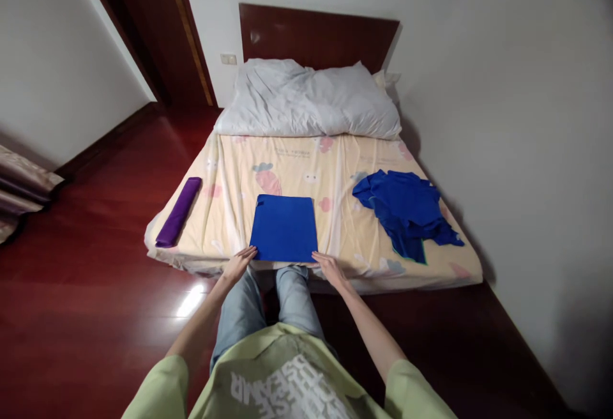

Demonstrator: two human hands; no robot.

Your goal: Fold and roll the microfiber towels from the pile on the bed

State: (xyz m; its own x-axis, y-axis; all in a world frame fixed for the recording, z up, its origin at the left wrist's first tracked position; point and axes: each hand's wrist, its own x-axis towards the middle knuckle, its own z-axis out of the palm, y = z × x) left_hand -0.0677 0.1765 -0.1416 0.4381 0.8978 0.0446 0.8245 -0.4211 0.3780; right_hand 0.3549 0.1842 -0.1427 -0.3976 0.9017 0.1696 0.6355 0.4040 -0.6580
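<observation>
A blue cloth [284, 227] is spread flat in a neat square near the foot of the bed, a small dark label at its far left corner. My left hand [241, 263] is at the cloth's near left corner, its fingers close together and pinching the edge. At the near right corner, my right hand [329, 266] pinches the cloth in the same way. Both thumbs are largely hidden. To the left lies a narrow, folded purple cloth [179, 212]. On the right side of the bed is a crumpled heap of blue cloth [407, 207].
The bed [225, 198] has a pale patterned sheet and a rumpled white quilt [311, 99] below a dark wooden headboard [316, 36]. A white wall [517, 119] runs close along the right. Shiny red floor [105, 227] lies to the left, with a curtain [23, 189] at the edge.
</observation>
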